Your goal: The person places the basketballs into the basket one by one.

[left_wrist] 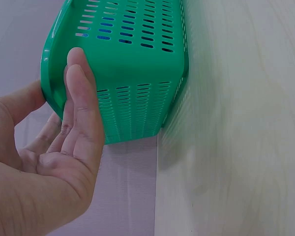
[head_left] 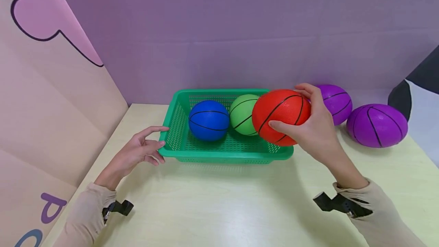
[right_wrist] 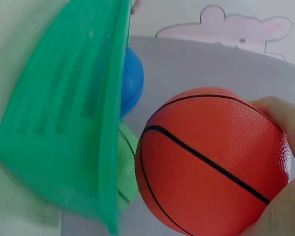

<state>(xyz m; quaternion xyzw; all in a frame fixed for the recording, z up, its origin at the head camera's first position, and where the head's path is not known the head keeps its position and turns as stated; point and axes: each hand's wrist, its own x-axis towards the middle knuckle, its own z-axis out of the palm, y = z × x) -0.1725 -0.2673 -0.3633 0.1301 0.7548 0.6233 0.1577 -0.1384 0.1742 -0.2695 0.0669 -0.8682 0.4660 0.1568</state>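
Note:
A green plastic basket (head_left: 226,157) holds a blue ball (head_left: 209,120) and a light green ball (head_left: 242,113). My left hand (head_left: 137,151) is at the basket's left end, its thumb (left_wrist: 24,101) on the rim and its fingers (left_wrist: 81,98) beneath it along the outer wall. Over the basket's right end, my right hand (head_left: 315,129) grips a red toy basketball (head_left: 279,115) between thumb and fingers. That ball hides the basket's back right corner and overlaps the light green ball in the head view.
Two purple balls (head_left: 334,104) (head_left: 377,125) lie on the pale wooden table (head_left: 219,205) to the right of the basket. A purple-grey wall (head_left: 240,29) rises close behind it, and a printed panel (head_left: 44,106) stands along the left.

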